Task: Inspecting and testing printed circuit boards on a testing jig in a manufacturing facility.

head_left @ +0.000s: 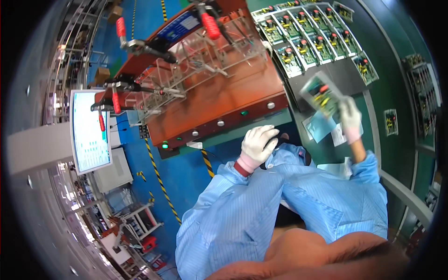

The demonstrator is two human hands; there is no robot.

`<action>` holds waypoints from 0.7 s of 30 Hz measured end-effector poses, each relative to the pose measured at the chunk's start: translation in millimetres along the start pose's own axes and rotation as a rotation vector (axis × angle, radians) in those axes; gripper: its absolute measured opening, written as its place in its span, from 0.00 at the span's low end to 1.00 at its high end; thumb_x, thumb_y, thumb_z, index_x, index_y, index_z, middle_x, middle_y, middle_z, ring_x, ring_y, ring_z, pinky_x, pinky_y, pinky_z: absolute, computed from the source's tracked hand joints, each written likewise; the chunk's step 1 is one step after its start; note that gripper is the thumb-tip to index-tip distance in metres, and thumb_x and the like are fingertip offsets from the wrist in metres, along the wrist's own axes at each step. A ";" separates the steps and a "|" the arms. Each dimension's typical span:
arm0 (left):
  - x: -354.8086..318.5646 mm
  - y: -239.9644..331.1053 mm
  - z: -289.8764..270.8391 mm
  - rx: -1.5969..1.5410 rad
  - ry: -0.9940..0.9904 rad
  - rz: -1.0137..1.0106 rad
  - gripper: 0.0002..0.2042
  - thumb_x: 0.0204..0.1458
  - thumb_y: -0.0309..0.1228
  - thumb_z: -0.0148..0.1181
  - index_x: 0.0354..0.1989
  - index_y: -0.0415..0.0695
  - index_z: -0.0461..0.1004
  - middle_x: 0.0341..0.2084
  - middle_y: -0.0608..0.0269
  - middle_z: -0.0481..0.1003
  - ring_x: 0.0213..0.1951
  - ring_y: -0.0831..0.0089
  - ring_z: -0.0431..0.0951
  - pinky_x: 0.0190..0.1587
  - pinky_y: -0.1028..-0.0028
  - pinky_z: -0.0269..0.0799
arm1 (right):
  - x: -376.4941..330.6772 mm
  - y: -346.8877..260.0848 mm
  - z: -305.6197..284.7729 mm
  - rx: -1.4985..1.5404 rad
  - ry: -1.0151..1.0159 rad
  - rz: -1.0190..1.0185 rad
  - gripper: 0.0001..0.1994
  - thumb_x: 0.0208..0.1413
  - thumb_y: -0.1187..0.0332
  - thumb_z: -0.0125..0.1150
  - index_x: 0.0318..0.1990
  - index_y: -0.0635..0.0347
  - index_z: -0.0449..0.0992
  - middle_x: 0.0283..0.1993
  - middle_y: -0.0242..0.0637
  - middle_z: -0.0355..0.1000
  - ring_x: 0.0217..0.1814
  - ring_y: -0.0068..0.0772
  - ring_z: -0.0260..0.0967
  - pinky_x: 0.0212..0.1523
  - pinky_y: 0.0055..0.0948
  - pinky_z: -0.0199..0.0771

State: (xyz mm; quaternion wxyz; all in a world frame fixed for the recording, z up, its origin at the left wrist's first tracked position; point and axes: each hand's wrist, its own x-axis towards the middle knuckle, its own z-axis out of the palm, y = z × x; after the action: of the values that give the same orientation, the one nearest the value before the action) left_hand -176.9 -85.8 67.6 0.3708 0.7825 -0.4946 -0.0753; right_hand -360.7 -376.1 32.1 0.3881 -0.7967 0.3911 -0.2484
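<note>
A green circuit board (320, 94) in a pale frame, with red and yellow parts on it, is held at its lower right edge by my white-gloved right hand (349, 120). It is tilted and a little blurred over the green bench on the right. My left hand (257, 145), gloved as well, hovers in front of my chest near the front edge of a red-brown test fixture (219, 100). Its fingers are loosely bent, the thumb stands apart, and I see nothing in them. Clear plastic plates and red-handled toggle clamps (211, 27) sit on the fixture.
Rows of similar boards (303, 39) lie beyond the held board, with single boards (391, 122) and a rack of boards (422, 93) farther right. Light-blue paper (321, 127) rests on the bench. A lit monitor (91, 130) stands left of the fixture.
</note>
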 end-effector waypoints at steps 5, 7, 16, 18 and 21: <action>-34.7 -37.7 -17.2 0.249 0.212 0.104 0.20 0.52 0.43 0.56 0.52 0.50 0.76 0.54 0.61 0.72 0.54 0.58 0.72 0.58 0.62 0.62 | -9.1 -128.6 120.9 0.112 -0.500 -0.145 0.13 0.61 0.65 0.52 0.49 0.59 0.74 0.37 0.41 0.77 0.31 0.42 0.73 0.35 0.35 0.71; -36.5 -54.0 -26.3 0.352 0.236 0.044 0.22 0.52 0.44 0.56 0.55 0.50 0.73 0.56 0.60 0.70 0.57 0.58 0.69 0.61 0.60 0.59 | 2.7 -142.3 170.2 -0.042 -0.474 -0.328 0.11 0.61 0.62 0.53 0.47 0.55 0.72 0.37 0.42 0.77 0.33 0.47 0.74 0.34 0.38 0.71; 5.9 -132.0 -35.3 0.599 0.236 -0.205 0.33 0.54 0.49 0.53 0.67 0.48 0.60 0.67 0.56 0.58 0.67 0.56 0.57 0.69 0.56 0.44 | 20.9 -192.1 258.9 0.066 -0.454 -0.496 0.24 0.57 0.67 0.52 0.63 0.55 0.63 0.48 0.48 0.75 0.43 0.54 0.73 0.43 0.40 0.72; 20.6 -137.7 -36.4 0.611 0.249 -0.200 0.35 0.52 0.50 0.54 0.66 0.46 0.61 0.68 0.56 0.57 0.67 0.57 0.58 0.71 0.56 0.42 | 15.4 -183.6 261.1 -0.217 -0.356 -0.783 0.25 0.54 0.69 0.53 0.62 0.53 0.65 0.52 0.44 0.73 0.47 0.53 0.71 0.46 0.41 0.72; 28.3 -140.5 -34.7 0.575 0.245 -0.181 0.35 0.52 0.51 0.55 0.66 0.46 0.60 0.68 0.56 0.56 0.67 0.57 0.57 0.71 0.56 0.42 | 22.4 -181.8 254.7 -0.234 -0.427 -0.658 0.26 0.51 0.70 0.54 0.61 0.52 0.66 0.55 0.42 0.71 0.51 0.53 0.70 0.49 0.41 0.72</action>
State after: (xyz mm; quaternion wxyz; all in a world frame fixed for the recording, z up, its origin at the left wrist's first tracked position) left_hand -45.0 -58.6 7.4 0.1832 0.8992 -0.3756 0.1293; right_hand -91.5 -215.0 35.3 0.2671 -0.9518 0.0517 -0.1418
